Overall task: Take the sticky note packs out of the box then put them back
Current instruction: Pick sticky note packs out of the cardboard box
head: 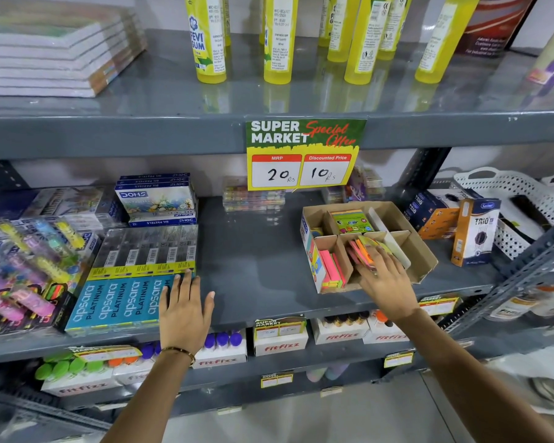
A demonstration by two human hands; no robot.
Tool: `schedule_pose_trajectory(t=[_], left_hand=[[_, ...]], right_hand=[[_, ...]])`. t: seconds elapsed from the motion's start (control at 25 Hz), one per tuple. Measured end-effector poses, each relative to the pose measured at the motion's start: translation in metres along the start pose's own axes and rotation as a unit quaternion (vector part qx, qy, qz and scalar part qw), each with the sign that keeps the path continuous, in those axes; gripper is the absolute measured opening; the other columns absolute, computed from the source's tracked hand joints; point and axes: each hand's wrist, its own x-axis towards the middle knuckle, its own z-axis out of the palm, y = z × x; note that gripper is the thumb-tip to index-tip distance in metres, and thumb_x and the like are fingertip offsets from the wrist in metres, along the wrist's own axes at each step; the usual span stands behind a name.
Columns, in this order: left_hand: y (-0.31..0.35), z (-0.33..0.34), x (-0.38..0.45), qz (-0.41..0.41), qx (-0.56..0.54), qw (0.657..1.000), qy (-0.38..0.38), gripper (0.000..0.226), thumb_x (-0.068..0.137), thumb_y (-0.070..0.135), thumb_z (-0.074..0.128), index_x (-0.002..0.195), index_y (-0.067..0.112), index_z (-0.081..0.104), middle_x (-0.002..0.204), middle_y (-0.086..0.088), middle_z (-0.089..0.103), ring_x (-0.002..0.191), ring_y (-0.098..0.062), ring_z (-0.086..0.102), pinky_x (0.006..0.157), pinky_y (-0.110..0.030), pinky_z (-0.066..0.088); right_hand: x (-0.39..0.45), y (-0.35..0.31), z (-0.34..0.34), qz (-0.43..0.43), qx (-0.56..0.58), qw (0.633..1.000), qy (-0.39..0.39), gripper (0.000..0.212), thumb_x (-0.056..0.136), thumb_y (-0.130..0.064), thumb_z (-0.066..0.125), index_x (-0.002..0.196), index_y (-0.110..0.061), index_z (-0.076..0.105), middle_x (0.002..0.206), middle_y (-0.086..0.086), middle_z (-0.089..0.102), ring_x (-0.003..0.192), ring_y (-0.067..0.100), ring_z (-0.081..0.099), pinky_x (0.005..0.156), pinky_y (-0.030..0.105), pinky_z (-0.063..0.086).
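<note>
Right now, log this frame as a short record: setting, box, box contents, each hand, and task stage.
setting: grey metal shelf in a stationery aisle
box: open cardboard box with dividers, on the shelf's right part
box contents: pink and green sticky note packs front left; a green pack behind
right hand: right hand reaching into the front middle compartment, fingers on orange packs
left hand: left hand flat on the shelf edge, partly on the apsara boxes
task stage: cannot tell, removing or returning

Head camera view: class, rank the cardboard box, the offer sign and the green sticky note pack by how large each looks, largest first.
1. cardboard box
2. offer sign, nearly as large and hung nearer the camera, so true size is unsure
3. green sticky note pack, clearly smallest
</note>
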Motion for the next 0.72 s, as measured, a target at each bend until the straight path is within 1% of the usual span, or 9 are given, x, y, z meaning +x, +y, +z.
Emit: schedule_pose_trajectory(t=[0.12,0.24,0.32,0.4,0.48,0.56,0.6,0.72], left_hand=[[0.0004,-0.0007,-0.0002,-0.002,-0.003,1.0,-0.003,0.081,0.092,0.052,0.001,0.119,-0.002,0.055,0.128,-0.024,0.055,0.12,-0.041,0.048,0.1,-0.057,0.036],[0.0008,-0.0005,0.0,-0.003,-0.005,1.0,-0.004,0.084,0.092,0.054,-0.001,0.119,-0.002,0.055,0.127,-0.024,0.055,0.12,-0.041,0.049,0.099,-0.057,0.036],[0.0009,-0.0005,0.0001,-0.004,-0.005,1.0,-0.003,0.084,0.091,0.054,-0.002,0.119,-0.002,0.055,0.128,-0.023,0.055,0.121,-0.041,0.048,0.1,-0.057,0.036],[0.001,-0.0001,0.0001,-0.004,-0.005,1.0,0.0,0.084,0.092,0.054,-0.002,0.119,-0.002,0.055,0.127,-0.023,0.055,0.12,-0.041,0.048,0.099,-0.057,0.037],[0.001,-0.0005,0.0,-0.005,-0.006,1.0,-0.001,0.084,0.092,0.054,-0.002,0.118,-0.002,0.055,0.127,-0.023,0.056,0.12,-0.041,0.049,0.099,-0.057,0.037],[0.0007,-0.0006,0.0003,-0.004,-0.007,1.0,-0.002,0.084,0.092,0.054,-0.002,0.118,-0.002,0.055,0.127,-0.023,0.055,0.12,-0.041,0.048,0.099,-0.057,0.037],[0.0004,-0.0005,0.0004,-0.004,-0.006,1.0,-0.001,0.084,0.092,0.054,-0.003,0.118,-0.002,0.055,0.128,-0.023,0.055,0.121,-0.041,0.048,0.099,-0.057,0.037],[0.0002,0.0002,0.0007,-0.005,-0.005,1.0,-0.002,0.084,0.091,0.054,-0.002,0.12,-0.001,0.055,0.129,-0.023,0.055,0.122,-0.041,0.047,0.1,-0.056,0.036]], right_hand=[[0.0001,0.0009,-0.0019,0.008,0.005,1.0,-0.024,0.046,0.057,-0.009,0.09,0.099,-0.009,0.073,0.121,0.028,0.062,0.108,0.049,0.061,0.083,0.059,0.053],[-0.0004,0.0003,-0.0037,0.021,0.011,0.999,-0.046,0.045,0.059,-0.008,0.09,0.1,-0.008,0.072,0.127,0.03,0.058,0.113,0.052,0.056,0.085,0.061,0.051],[0.0,-0.0008,-0.0049,0.036,0.024,0.998,-0.049,0.038,0.063,-0.008,0.086,0.099,-0.007,0.072,0.128,0.03,0.057,0.114,0.05,0.056,0.086,0.06,0.051],[-0.0002,-0.0012,-0.0061,0.039,0.026,0.997,-0.064,0.037,0.064,-0.011,0.083,0.098,-0.008,0.071,0.128,0.029,0.057,0.114,0.049,0.057,0.087,0.058,0.051],[0.0,0.0,-0.0054,0.021,0.004,0.996,-0.083,0.046,0.057,-0.01,0.089,0.099,-0.008,0.071,0.126,0.03,0.058,0.112,0.05,0.058,0.085,0.059,0.052],[0.0012,0.0022,-0.0052,0.006,-0.004,0.995,-0.102,0.063,0.046,-0.005,0.094,0.104,-0.009,0.07,0.124,0.031,0.059,0.11,0.051,0.059,0.08,0.059,0.054],[0.0019,0.0027,-0.0062,0.005,0.001,0.994,-0.106,0.068,0.044,-0.002,0.094,0.107,-0.009,0.069,0.124,0.031,0.059,0.108,0.051,0.059,0.078,0.058,0.055],[0.0037,-0.0007,-0.01,0.035,0.037,0.996,-0.069,0.079,0.05,0.007,0.089,0.122,-0.011,0.061,0.12,0.031,0.061,0.1,0.05,0.063,0.074,0.055,0.057]])
